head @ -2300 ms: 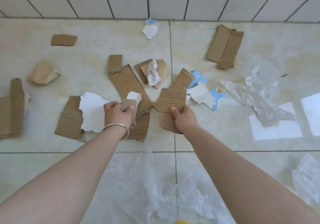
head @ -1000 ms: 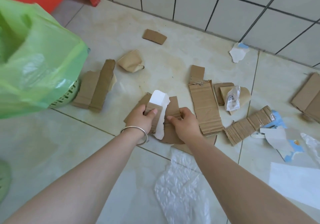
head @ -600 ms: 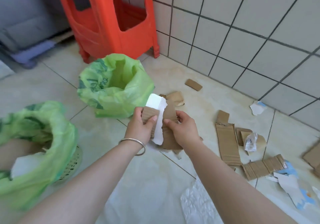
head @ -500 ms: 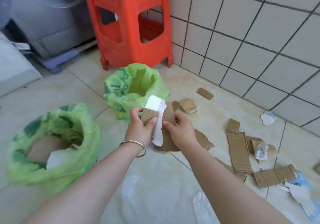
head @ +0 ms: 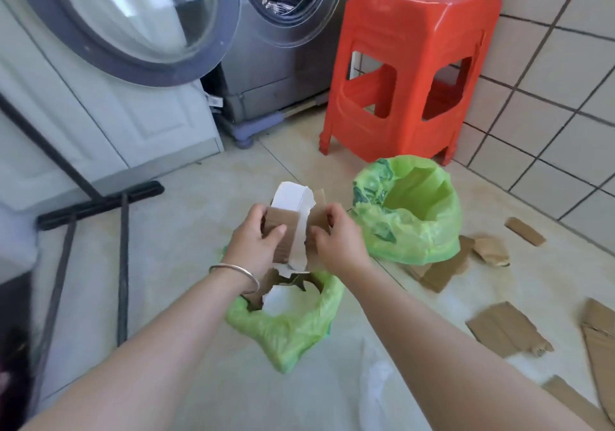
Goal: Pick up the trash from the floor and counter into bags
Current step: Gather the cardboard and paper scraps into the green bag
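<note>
Both hands hold a bundle of torn cardboard and white paper [head: 296, 217] above a green bag [head: 289, 327]. My left hand [head: 253, 244] grips the bundle's left side, thumb on a brown cardboard strip. My right hand [head: 336, 241] grips its right side. The green bag below holds cardboard and white paper. A second green bag [head: 412, 211] stands open to the right, nearly empty. Loose cardboard pieces [head: 506, 329] lie on the tiled floor at right.
A red plastic stool [head: 409, 64] stands by the tiled wall behind the second bag. A grey washing machine [head: 286, 48] with its round door [head: 133, 21] swung open is at the back. A black metal stand [head: 96, 207] lies on the floor at left. A clear plastic sheet [head: 376, 384] lies near my arms.
My view swung left from the scattered cardboard to the bags and washing machine. Both hands carried the bundle along and now hold it over the nearer green bag.
</note>
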A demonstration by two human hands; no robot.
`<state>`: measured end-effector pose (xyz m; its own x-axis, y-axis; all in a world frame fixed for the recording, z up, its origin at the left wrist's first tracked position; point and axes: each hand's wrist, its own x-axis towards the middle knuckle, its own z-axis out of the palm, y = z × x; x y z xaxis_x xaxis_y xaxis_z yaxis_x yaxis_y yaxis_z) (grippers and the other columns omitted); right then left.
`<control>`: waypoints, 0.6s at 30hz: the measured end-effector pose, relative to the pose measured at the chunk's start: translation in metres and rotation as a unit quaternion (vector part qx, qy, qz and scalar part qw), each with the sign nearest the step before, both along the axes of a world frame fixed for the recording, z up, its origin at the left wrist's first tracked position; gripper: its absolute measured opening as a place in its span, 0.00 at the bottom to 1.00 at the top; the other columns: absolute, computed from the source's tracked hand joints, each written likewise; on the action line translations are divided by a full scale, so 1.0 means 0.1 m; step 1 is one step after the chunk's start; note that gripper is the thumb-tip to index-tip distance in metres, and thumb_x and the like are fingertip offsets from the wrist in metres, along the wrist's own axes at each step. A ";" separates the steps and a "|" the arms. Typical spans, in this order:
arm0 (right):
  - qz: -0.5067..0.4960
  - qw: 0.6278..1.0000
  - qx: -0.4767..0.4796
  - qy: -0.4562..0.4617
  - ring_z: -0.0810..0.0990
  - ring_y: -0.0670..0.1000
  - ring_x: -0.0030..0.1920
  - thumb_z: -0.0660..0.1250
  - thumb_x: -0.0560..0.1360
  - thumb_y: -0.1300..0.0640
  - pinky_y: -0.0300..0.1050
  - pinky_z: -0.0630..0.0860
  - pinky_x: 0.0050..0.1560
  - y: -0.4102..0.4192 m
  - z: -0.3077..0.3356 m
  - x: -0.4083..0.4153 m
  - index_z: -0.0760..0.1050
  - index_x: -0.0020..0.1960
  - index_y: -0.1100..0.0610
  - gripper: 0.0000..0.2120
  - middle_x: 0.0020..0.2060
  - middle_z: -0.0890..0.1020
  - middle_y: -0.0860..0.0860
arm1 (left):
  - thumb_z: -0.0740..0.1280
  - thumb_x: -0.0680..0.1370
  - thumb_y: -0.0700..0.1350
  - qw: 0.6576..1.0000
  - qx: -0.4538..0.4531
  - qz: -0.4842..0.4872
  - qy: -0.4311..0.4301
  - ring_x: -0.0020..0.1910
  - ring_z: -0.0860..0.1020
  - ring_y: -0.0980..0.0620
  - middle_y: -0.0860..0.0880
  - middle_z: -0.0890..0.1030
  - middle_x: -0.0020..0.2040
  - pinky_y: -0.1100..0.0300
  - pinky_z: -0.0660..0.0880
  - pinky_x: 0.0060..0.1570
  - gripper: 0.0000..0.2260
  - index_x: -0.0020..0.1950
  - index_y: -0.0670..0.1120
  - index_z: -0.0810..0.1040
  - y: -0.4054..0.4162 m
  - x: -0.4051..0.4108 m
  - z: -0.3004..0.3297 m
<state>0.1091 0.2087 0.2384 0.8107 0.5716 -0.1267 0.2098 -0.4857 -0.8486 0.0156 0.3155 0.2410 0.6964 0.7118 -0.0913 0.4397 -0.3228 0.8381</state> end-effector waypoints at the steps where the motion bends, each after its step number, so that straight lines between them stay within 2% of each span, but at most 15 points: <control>1: 0.010 1.000 -0.015 -0.017 0.78 0.54 0.46 0.61 0.74 0.63 0.45 0.73 0.45 0.12 -0.05 -0.02 0.72 0.53 0.57 0.08 0.45 0.80 0.50 | 0.65 0.76 0.42 0.999 0.028 -0.001 0.017 0.44 0.76 0.45 0.51 0.78 0.42 0.54 0.73 0.46 0.06 0.48 0.50 0.68 0.11 -0.05 -0.06; 4: 0.030 0.997 -0.059 -0.043 0.79 0.56 0.48 0.59 0.74 0.63 0.48 0.76 0.45 0.35 -0.33 -0.09 0.73 0.52 0.56 0.09 0.48 0.82 0.53 | 0.67 0.75 0.43 0.994 0.075 -0.007 0.074 0.38 0.73 0.44 0.51 0.74 0.35 0.56 0.69 0.39 0.09 0.44 0.47 0.66 0.28 -0.14 -0.33; 6: 0.030 0.994 -0.097 -0.044 0.79 0.57 0.49 0.58 0.76 0.62 0.46 0.73 0.42 0.42 -0.56 -0.12 0.72 0.54 0.57 0.09 0.50 0.81 0.55 | 0.68 0.75 0.43 0.989 0.086 -0.022 0.118 0.42 0.76 0.42 0.48 0.75 0.37 0.57 0.70 0.40 0.10 0.44 0.47 0.66 0.32 -0.14 -0.54; 9: 0.039 0.987 -0.142 -0.058 0.78 0.57 0.52 0.58 0.76 0.62 0.48 0.76 0.47 0.50 -0.86 -0.12 0.73 0.57 0.58 0.12 0.53 0.80 0.55 | 0.66 0.75 0.44 0.972 0.113 -0.060 0.195 0.47 0.78 0.40 0.43 0.78 0.43 0.56 0.70 0.42 0.09 0.45 0.46 0.65 0.38 -0.07 -0.81; 10: 0.043 0.984 -0.159 -0.062 0.78 0.57 0.53 0.58 0.76 0.62 0.47 0.75 0.48 0.53 -0.95 -0.11 0.74 0.58 0.58 0.12 0.53 0.80 0.55 | 0.65 0.76 0.44 0.964 0.126 -0.069 0.223 0.50 0.78 0.40 0.42 0.79 0.47 0.54 0.72 0.45 0.07 0.48 0.45 0.67 0.40 -0.04 -0.90; 12: 0.050 0.978 -0.196 -0.056 0.79 0.57 0.53 0.57 0.77 0.64 0.47 0.74 0.48 0.59 -1.11 -0.10 0.73 0.59 0.58 0.13 0.53 0.80 0.56 | 0.64 0.76 0.44 0.949 0.142 -0.076 0.273 0.53 0.78 0.40 0.41 0.80 0.52 0.53 0.74 0.49 0.10 0.56 0.43 0.70 0.46 0.02 -1.06; 15: 0.090 0.959 -0.266 -0.023 0.76 0.56 0.59 0.56 0.77 0.67 0.47 0.74 0.55 0.69 -1.31 -0.11 0.69 0.66 0.57 0.19 0.59 0.78 0.56 | 0.63 0.75 0.39 0.916 0.145 -0.094 0.362 0.54 0.78 0.41 0.42 0.79 0.54 0.53 0.74 0.49 0.13 0.59 0.43 0.72 0.51 0.10 -1.25; 18: 0.132 0.934 -0.330 -0.030 0.70 0.56 0.65 0.58 0.77 0.66 0.46 0.70 0.63 0.75 -1.39 -0.16 0.65 0.68 0.60 0.20 0.65 0.71 0.57 | 0.62 0.75 0.37 0.884 0.133 -0.130 0.429 0.57 0.77 0.43 0.42 0.78 0.57 0.54 0.74 0.53 0.13 0.59 0.43 0.74 0.45 0.14 -1.35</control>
